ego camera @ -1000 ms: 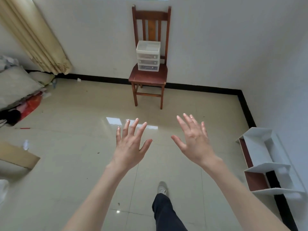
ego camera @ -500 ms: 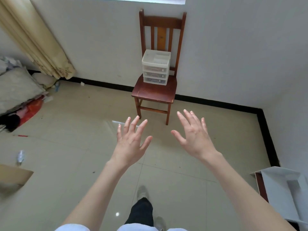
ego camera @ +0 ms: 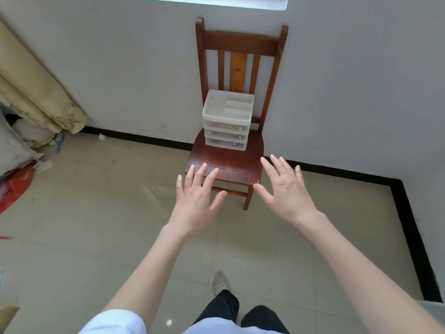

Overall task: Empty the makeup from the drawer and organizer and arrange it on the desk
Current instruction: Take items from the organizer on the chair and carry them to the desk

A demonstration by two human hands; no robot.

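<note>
A small translucent white organizer (ego camera: pixel 226 121) stands at the back of a dark wooden chair (ego camera: pixel 226 162) against the wall. Its top is an open divided tray, and three shallow drawers below are closed, with coloured items dimly visible through their fronts. My left hand (ego camera: pixel 196 196) is stretched out with fingers spread, holding nothing, just in front of the chair seat's front left edge. My right hand (ego camera: pixel 285 189) is likewise spread and empty, near the seat's front right corner. Both hands are short of the organizer.
A beige curtain (ego camera: pixel 36 92) hangs at the left over bedding and a red bag (ego camera: pixel 14 184) on the floor. The tiled floor (ego camera: pixel 96 225) meets a black skirting. My legs and a shoe (ego camera: pixel 220 283) show below.
I have walked toward the chair, which now appears larger and closer. My outstretched open hands have come from over bare floor up to the seat's front edge.
</note>
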